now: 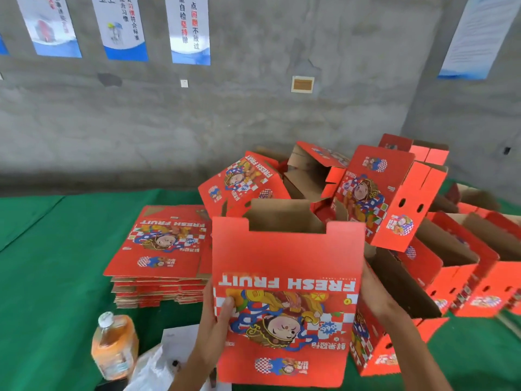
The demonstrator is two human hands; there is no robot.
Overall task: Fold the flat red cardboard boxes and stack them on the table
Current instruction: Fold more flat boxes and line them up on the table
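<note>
Gripping the red box [284, 258] at both sides, left hand [217, 314] thumb across its front, right hand [377, 297] fingers hidden behind.

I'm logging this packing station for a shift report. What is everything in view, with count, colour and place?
held box: one, red, front centre, partly opened
flat box stack: one stack, red, left of held box
folded boxes: a jumbled pile, red, behind and right
bottle: one, orange drink, front left
table cover: green
posters: several, white-blue, grey wall
left hand: grips the box's left edge
right hand: holds its right side
</note>
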